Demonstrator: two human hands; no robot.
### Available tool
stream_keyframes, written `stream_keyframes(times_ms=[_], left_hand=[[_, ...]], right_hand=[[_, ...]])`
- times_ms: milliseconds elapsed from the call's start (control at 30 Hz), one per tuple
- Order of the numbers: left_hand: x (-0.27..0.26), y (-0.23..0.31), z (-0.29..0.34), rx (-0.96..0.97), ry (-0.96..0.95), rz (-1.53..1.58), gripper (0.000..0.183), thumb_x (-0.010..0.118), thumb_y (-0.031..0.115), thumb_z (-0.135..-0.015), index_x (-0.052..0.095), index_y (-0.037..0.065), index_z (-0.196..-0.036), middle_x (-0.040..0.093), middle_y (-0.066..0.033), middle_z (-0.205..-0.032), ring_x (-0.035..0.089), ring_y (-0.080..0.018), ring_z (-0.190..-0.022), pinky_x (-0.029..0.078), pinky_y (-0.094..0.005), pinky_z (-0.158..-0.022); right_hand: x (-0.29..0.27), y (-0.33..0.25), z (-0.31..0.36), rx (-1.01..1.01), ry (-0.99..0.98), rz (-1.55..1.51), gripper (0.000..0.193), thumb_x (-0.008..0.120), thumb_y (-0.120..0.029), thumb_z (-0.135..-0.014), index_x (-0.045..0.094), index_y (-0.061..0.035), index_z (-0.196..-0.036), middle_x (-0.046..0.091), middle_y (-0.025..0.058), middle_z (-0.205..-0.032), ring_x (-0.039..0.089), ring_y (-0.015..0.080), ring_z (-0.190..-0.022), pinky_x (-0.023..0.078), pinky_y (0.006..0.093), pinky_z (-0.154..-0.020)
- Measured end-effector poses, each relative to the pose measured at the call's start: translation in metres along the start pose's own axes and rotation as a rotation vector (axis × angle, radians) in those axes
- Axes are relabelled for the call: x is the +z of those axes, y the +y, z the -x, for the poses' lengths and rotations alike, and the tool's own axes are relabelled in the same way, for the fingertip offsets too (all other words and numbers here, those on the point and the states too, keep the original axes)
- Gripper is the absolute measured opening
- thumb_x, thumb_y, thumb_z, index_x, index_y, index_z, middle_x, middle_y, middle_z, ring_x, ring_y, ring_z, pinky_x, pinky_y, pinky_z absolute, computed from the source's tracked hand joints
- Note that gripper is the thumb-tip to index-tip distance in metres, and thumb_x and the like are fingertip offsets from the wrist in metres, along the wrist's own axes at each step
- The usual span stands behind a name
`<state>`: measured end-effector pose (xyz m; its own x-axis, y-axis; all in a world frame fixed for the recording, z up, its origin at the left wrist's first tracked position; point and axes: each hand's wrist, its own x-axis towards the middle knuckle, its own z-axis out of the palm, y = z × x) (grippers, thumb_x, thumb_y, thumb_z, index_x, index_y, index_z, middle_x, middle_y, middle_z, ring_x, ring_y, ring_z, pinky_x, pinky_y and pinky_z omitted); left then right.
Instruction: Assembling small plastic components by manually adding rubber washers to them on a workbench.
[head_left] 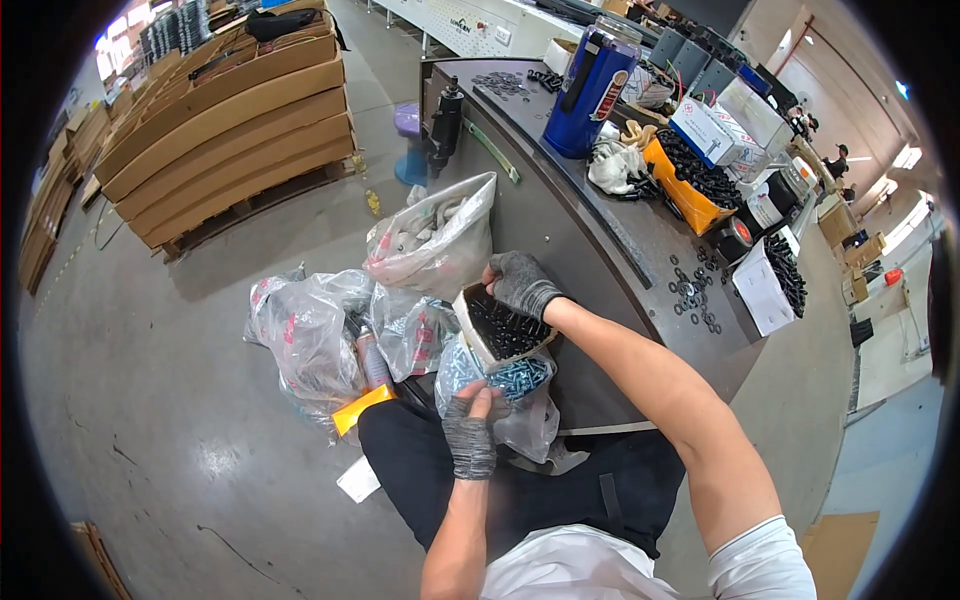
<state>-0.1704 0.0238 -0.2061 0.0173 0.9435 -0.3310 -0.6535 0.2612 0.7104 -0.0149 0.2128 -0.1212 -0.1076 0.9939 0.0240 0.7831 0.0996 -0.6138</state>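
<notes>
My right hand, in a grey knit glove with bare fingertips, grips the upper rim of a small open carton. Many black screws fill this carton, which tilts toward me. Right below it, a clear plastic bag of bluish metal screws lies open by my knees. My left hand, gloved the same way, is closed at the near edge of that bag, thumb and fingers close together. What lies between those fingers is partly hidden.
A grey workbench curves along the right, with a blue jar, an orange box of black parts and loose washers. Plastic bags and a spray can stand left. Stacked cardboard sits on a pallet.
</notes>
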Motion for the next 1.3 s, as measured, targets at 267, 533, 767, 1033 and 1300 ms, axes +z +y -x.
stream_keyframes(times_ms=[267, 533, 767, 1033, 1300], left_hand=[[0.003, 0.0, 0.0, 0.001, -0.01, -0.029, 0.023, 0.062, 0.009, -0.095, 0.061, -0.004, -0.114, 0.069, -0.0129, -0.093, 0.066, -0.0204, -0.077, 0.056, -0.0314, -0.07], [-0.001, 0.005, 0.006, -0.016, -0.015, -0.005, 0.024, 0.062, 0.013, -0.096, 0.063, -0.002, -0.115, 0.07, -0.0129, -0.096, 0.067, -0.0203, -0.08, 0.056, -0.0329, -0.073], [0.012, 0.011, 0.006, -0.042, -0.009, -0.012, 0.025, 0.063, 0.013, -0.095, 0.063, -0.002, -0.115, 0.07, -0.0119, -0.094, 0.067, -0.0198, -0.081, 0.056, -0.0325, -0.073], [-0.004, 0.006, 0.012, 0.089, -0.111, -0.119, 0.018, 0.067, 0.021, -0.093, 0.068, 0.003, -0.096, 0.066, -0.0038, -0.08, 0.059, -0.0123, -0.069, 0.047, -0.0263, -0.064], [0.045, -0.014, 0.039, 0.08, -0.507, -0.593, 0.023, 0.067, 0.008, -0.093, 0.067, -0.002, -0.113, 0.072, -0.0093, -0.095, 0.067, -0.0153, -0.086, 0.054, -0.0283, -0.079]], right_hand=[[0.008, 0.004, 0.004, 0.008, 0.056, 0.058, 0.012, 0.065, -0.009, -0.073, 0.074, -0.0092, -0.081, 0.071, 0.015, -0.086, 0.069, 0.0352, -0.086, 0.054, 0.0417, -0.08], [0.007, -0.011, 0.02, -0.169, 0.133, 0.283, 0.014, 0.061, -0.008, -0.079, 0.068, -0.0065, -0.09, 0.067, 0.0177, -0.095, 0.065, 0.0374, -0.094, 0.052, 0.0457, -0.083], [-0.047, -0.04, 0.014, -0.239, 0.322, 0.326, 0.012, 0.065, -0.018, -0.085, 0.065, -0.0074, -0.09, 0.062, 0.0159, -0.098, 0.063, 0.037, -0.095, 0.051, 0.0466, -0.08], [-0.244, -0.124, 0.066, -0.59, 0.367, 0.102, 0.012, 0.071, -0.009, -0.084, 0.068, -0.0022, -0.093, 0.067, 0.0121, -0.085, 0.067, 0.026, -0.08, 0.052, 0.0355, -0.075], [-0.294, 0.047, 0.069, -0.2, 0.315, 0.573, 0.033, 0.067, -0.012, -0.082, 0.064, -0.008, -0.115, 0.066, 0.0168, -0.102, 0.065, 0.037, -0.097, 0.053, 0.0437, -0.085]])
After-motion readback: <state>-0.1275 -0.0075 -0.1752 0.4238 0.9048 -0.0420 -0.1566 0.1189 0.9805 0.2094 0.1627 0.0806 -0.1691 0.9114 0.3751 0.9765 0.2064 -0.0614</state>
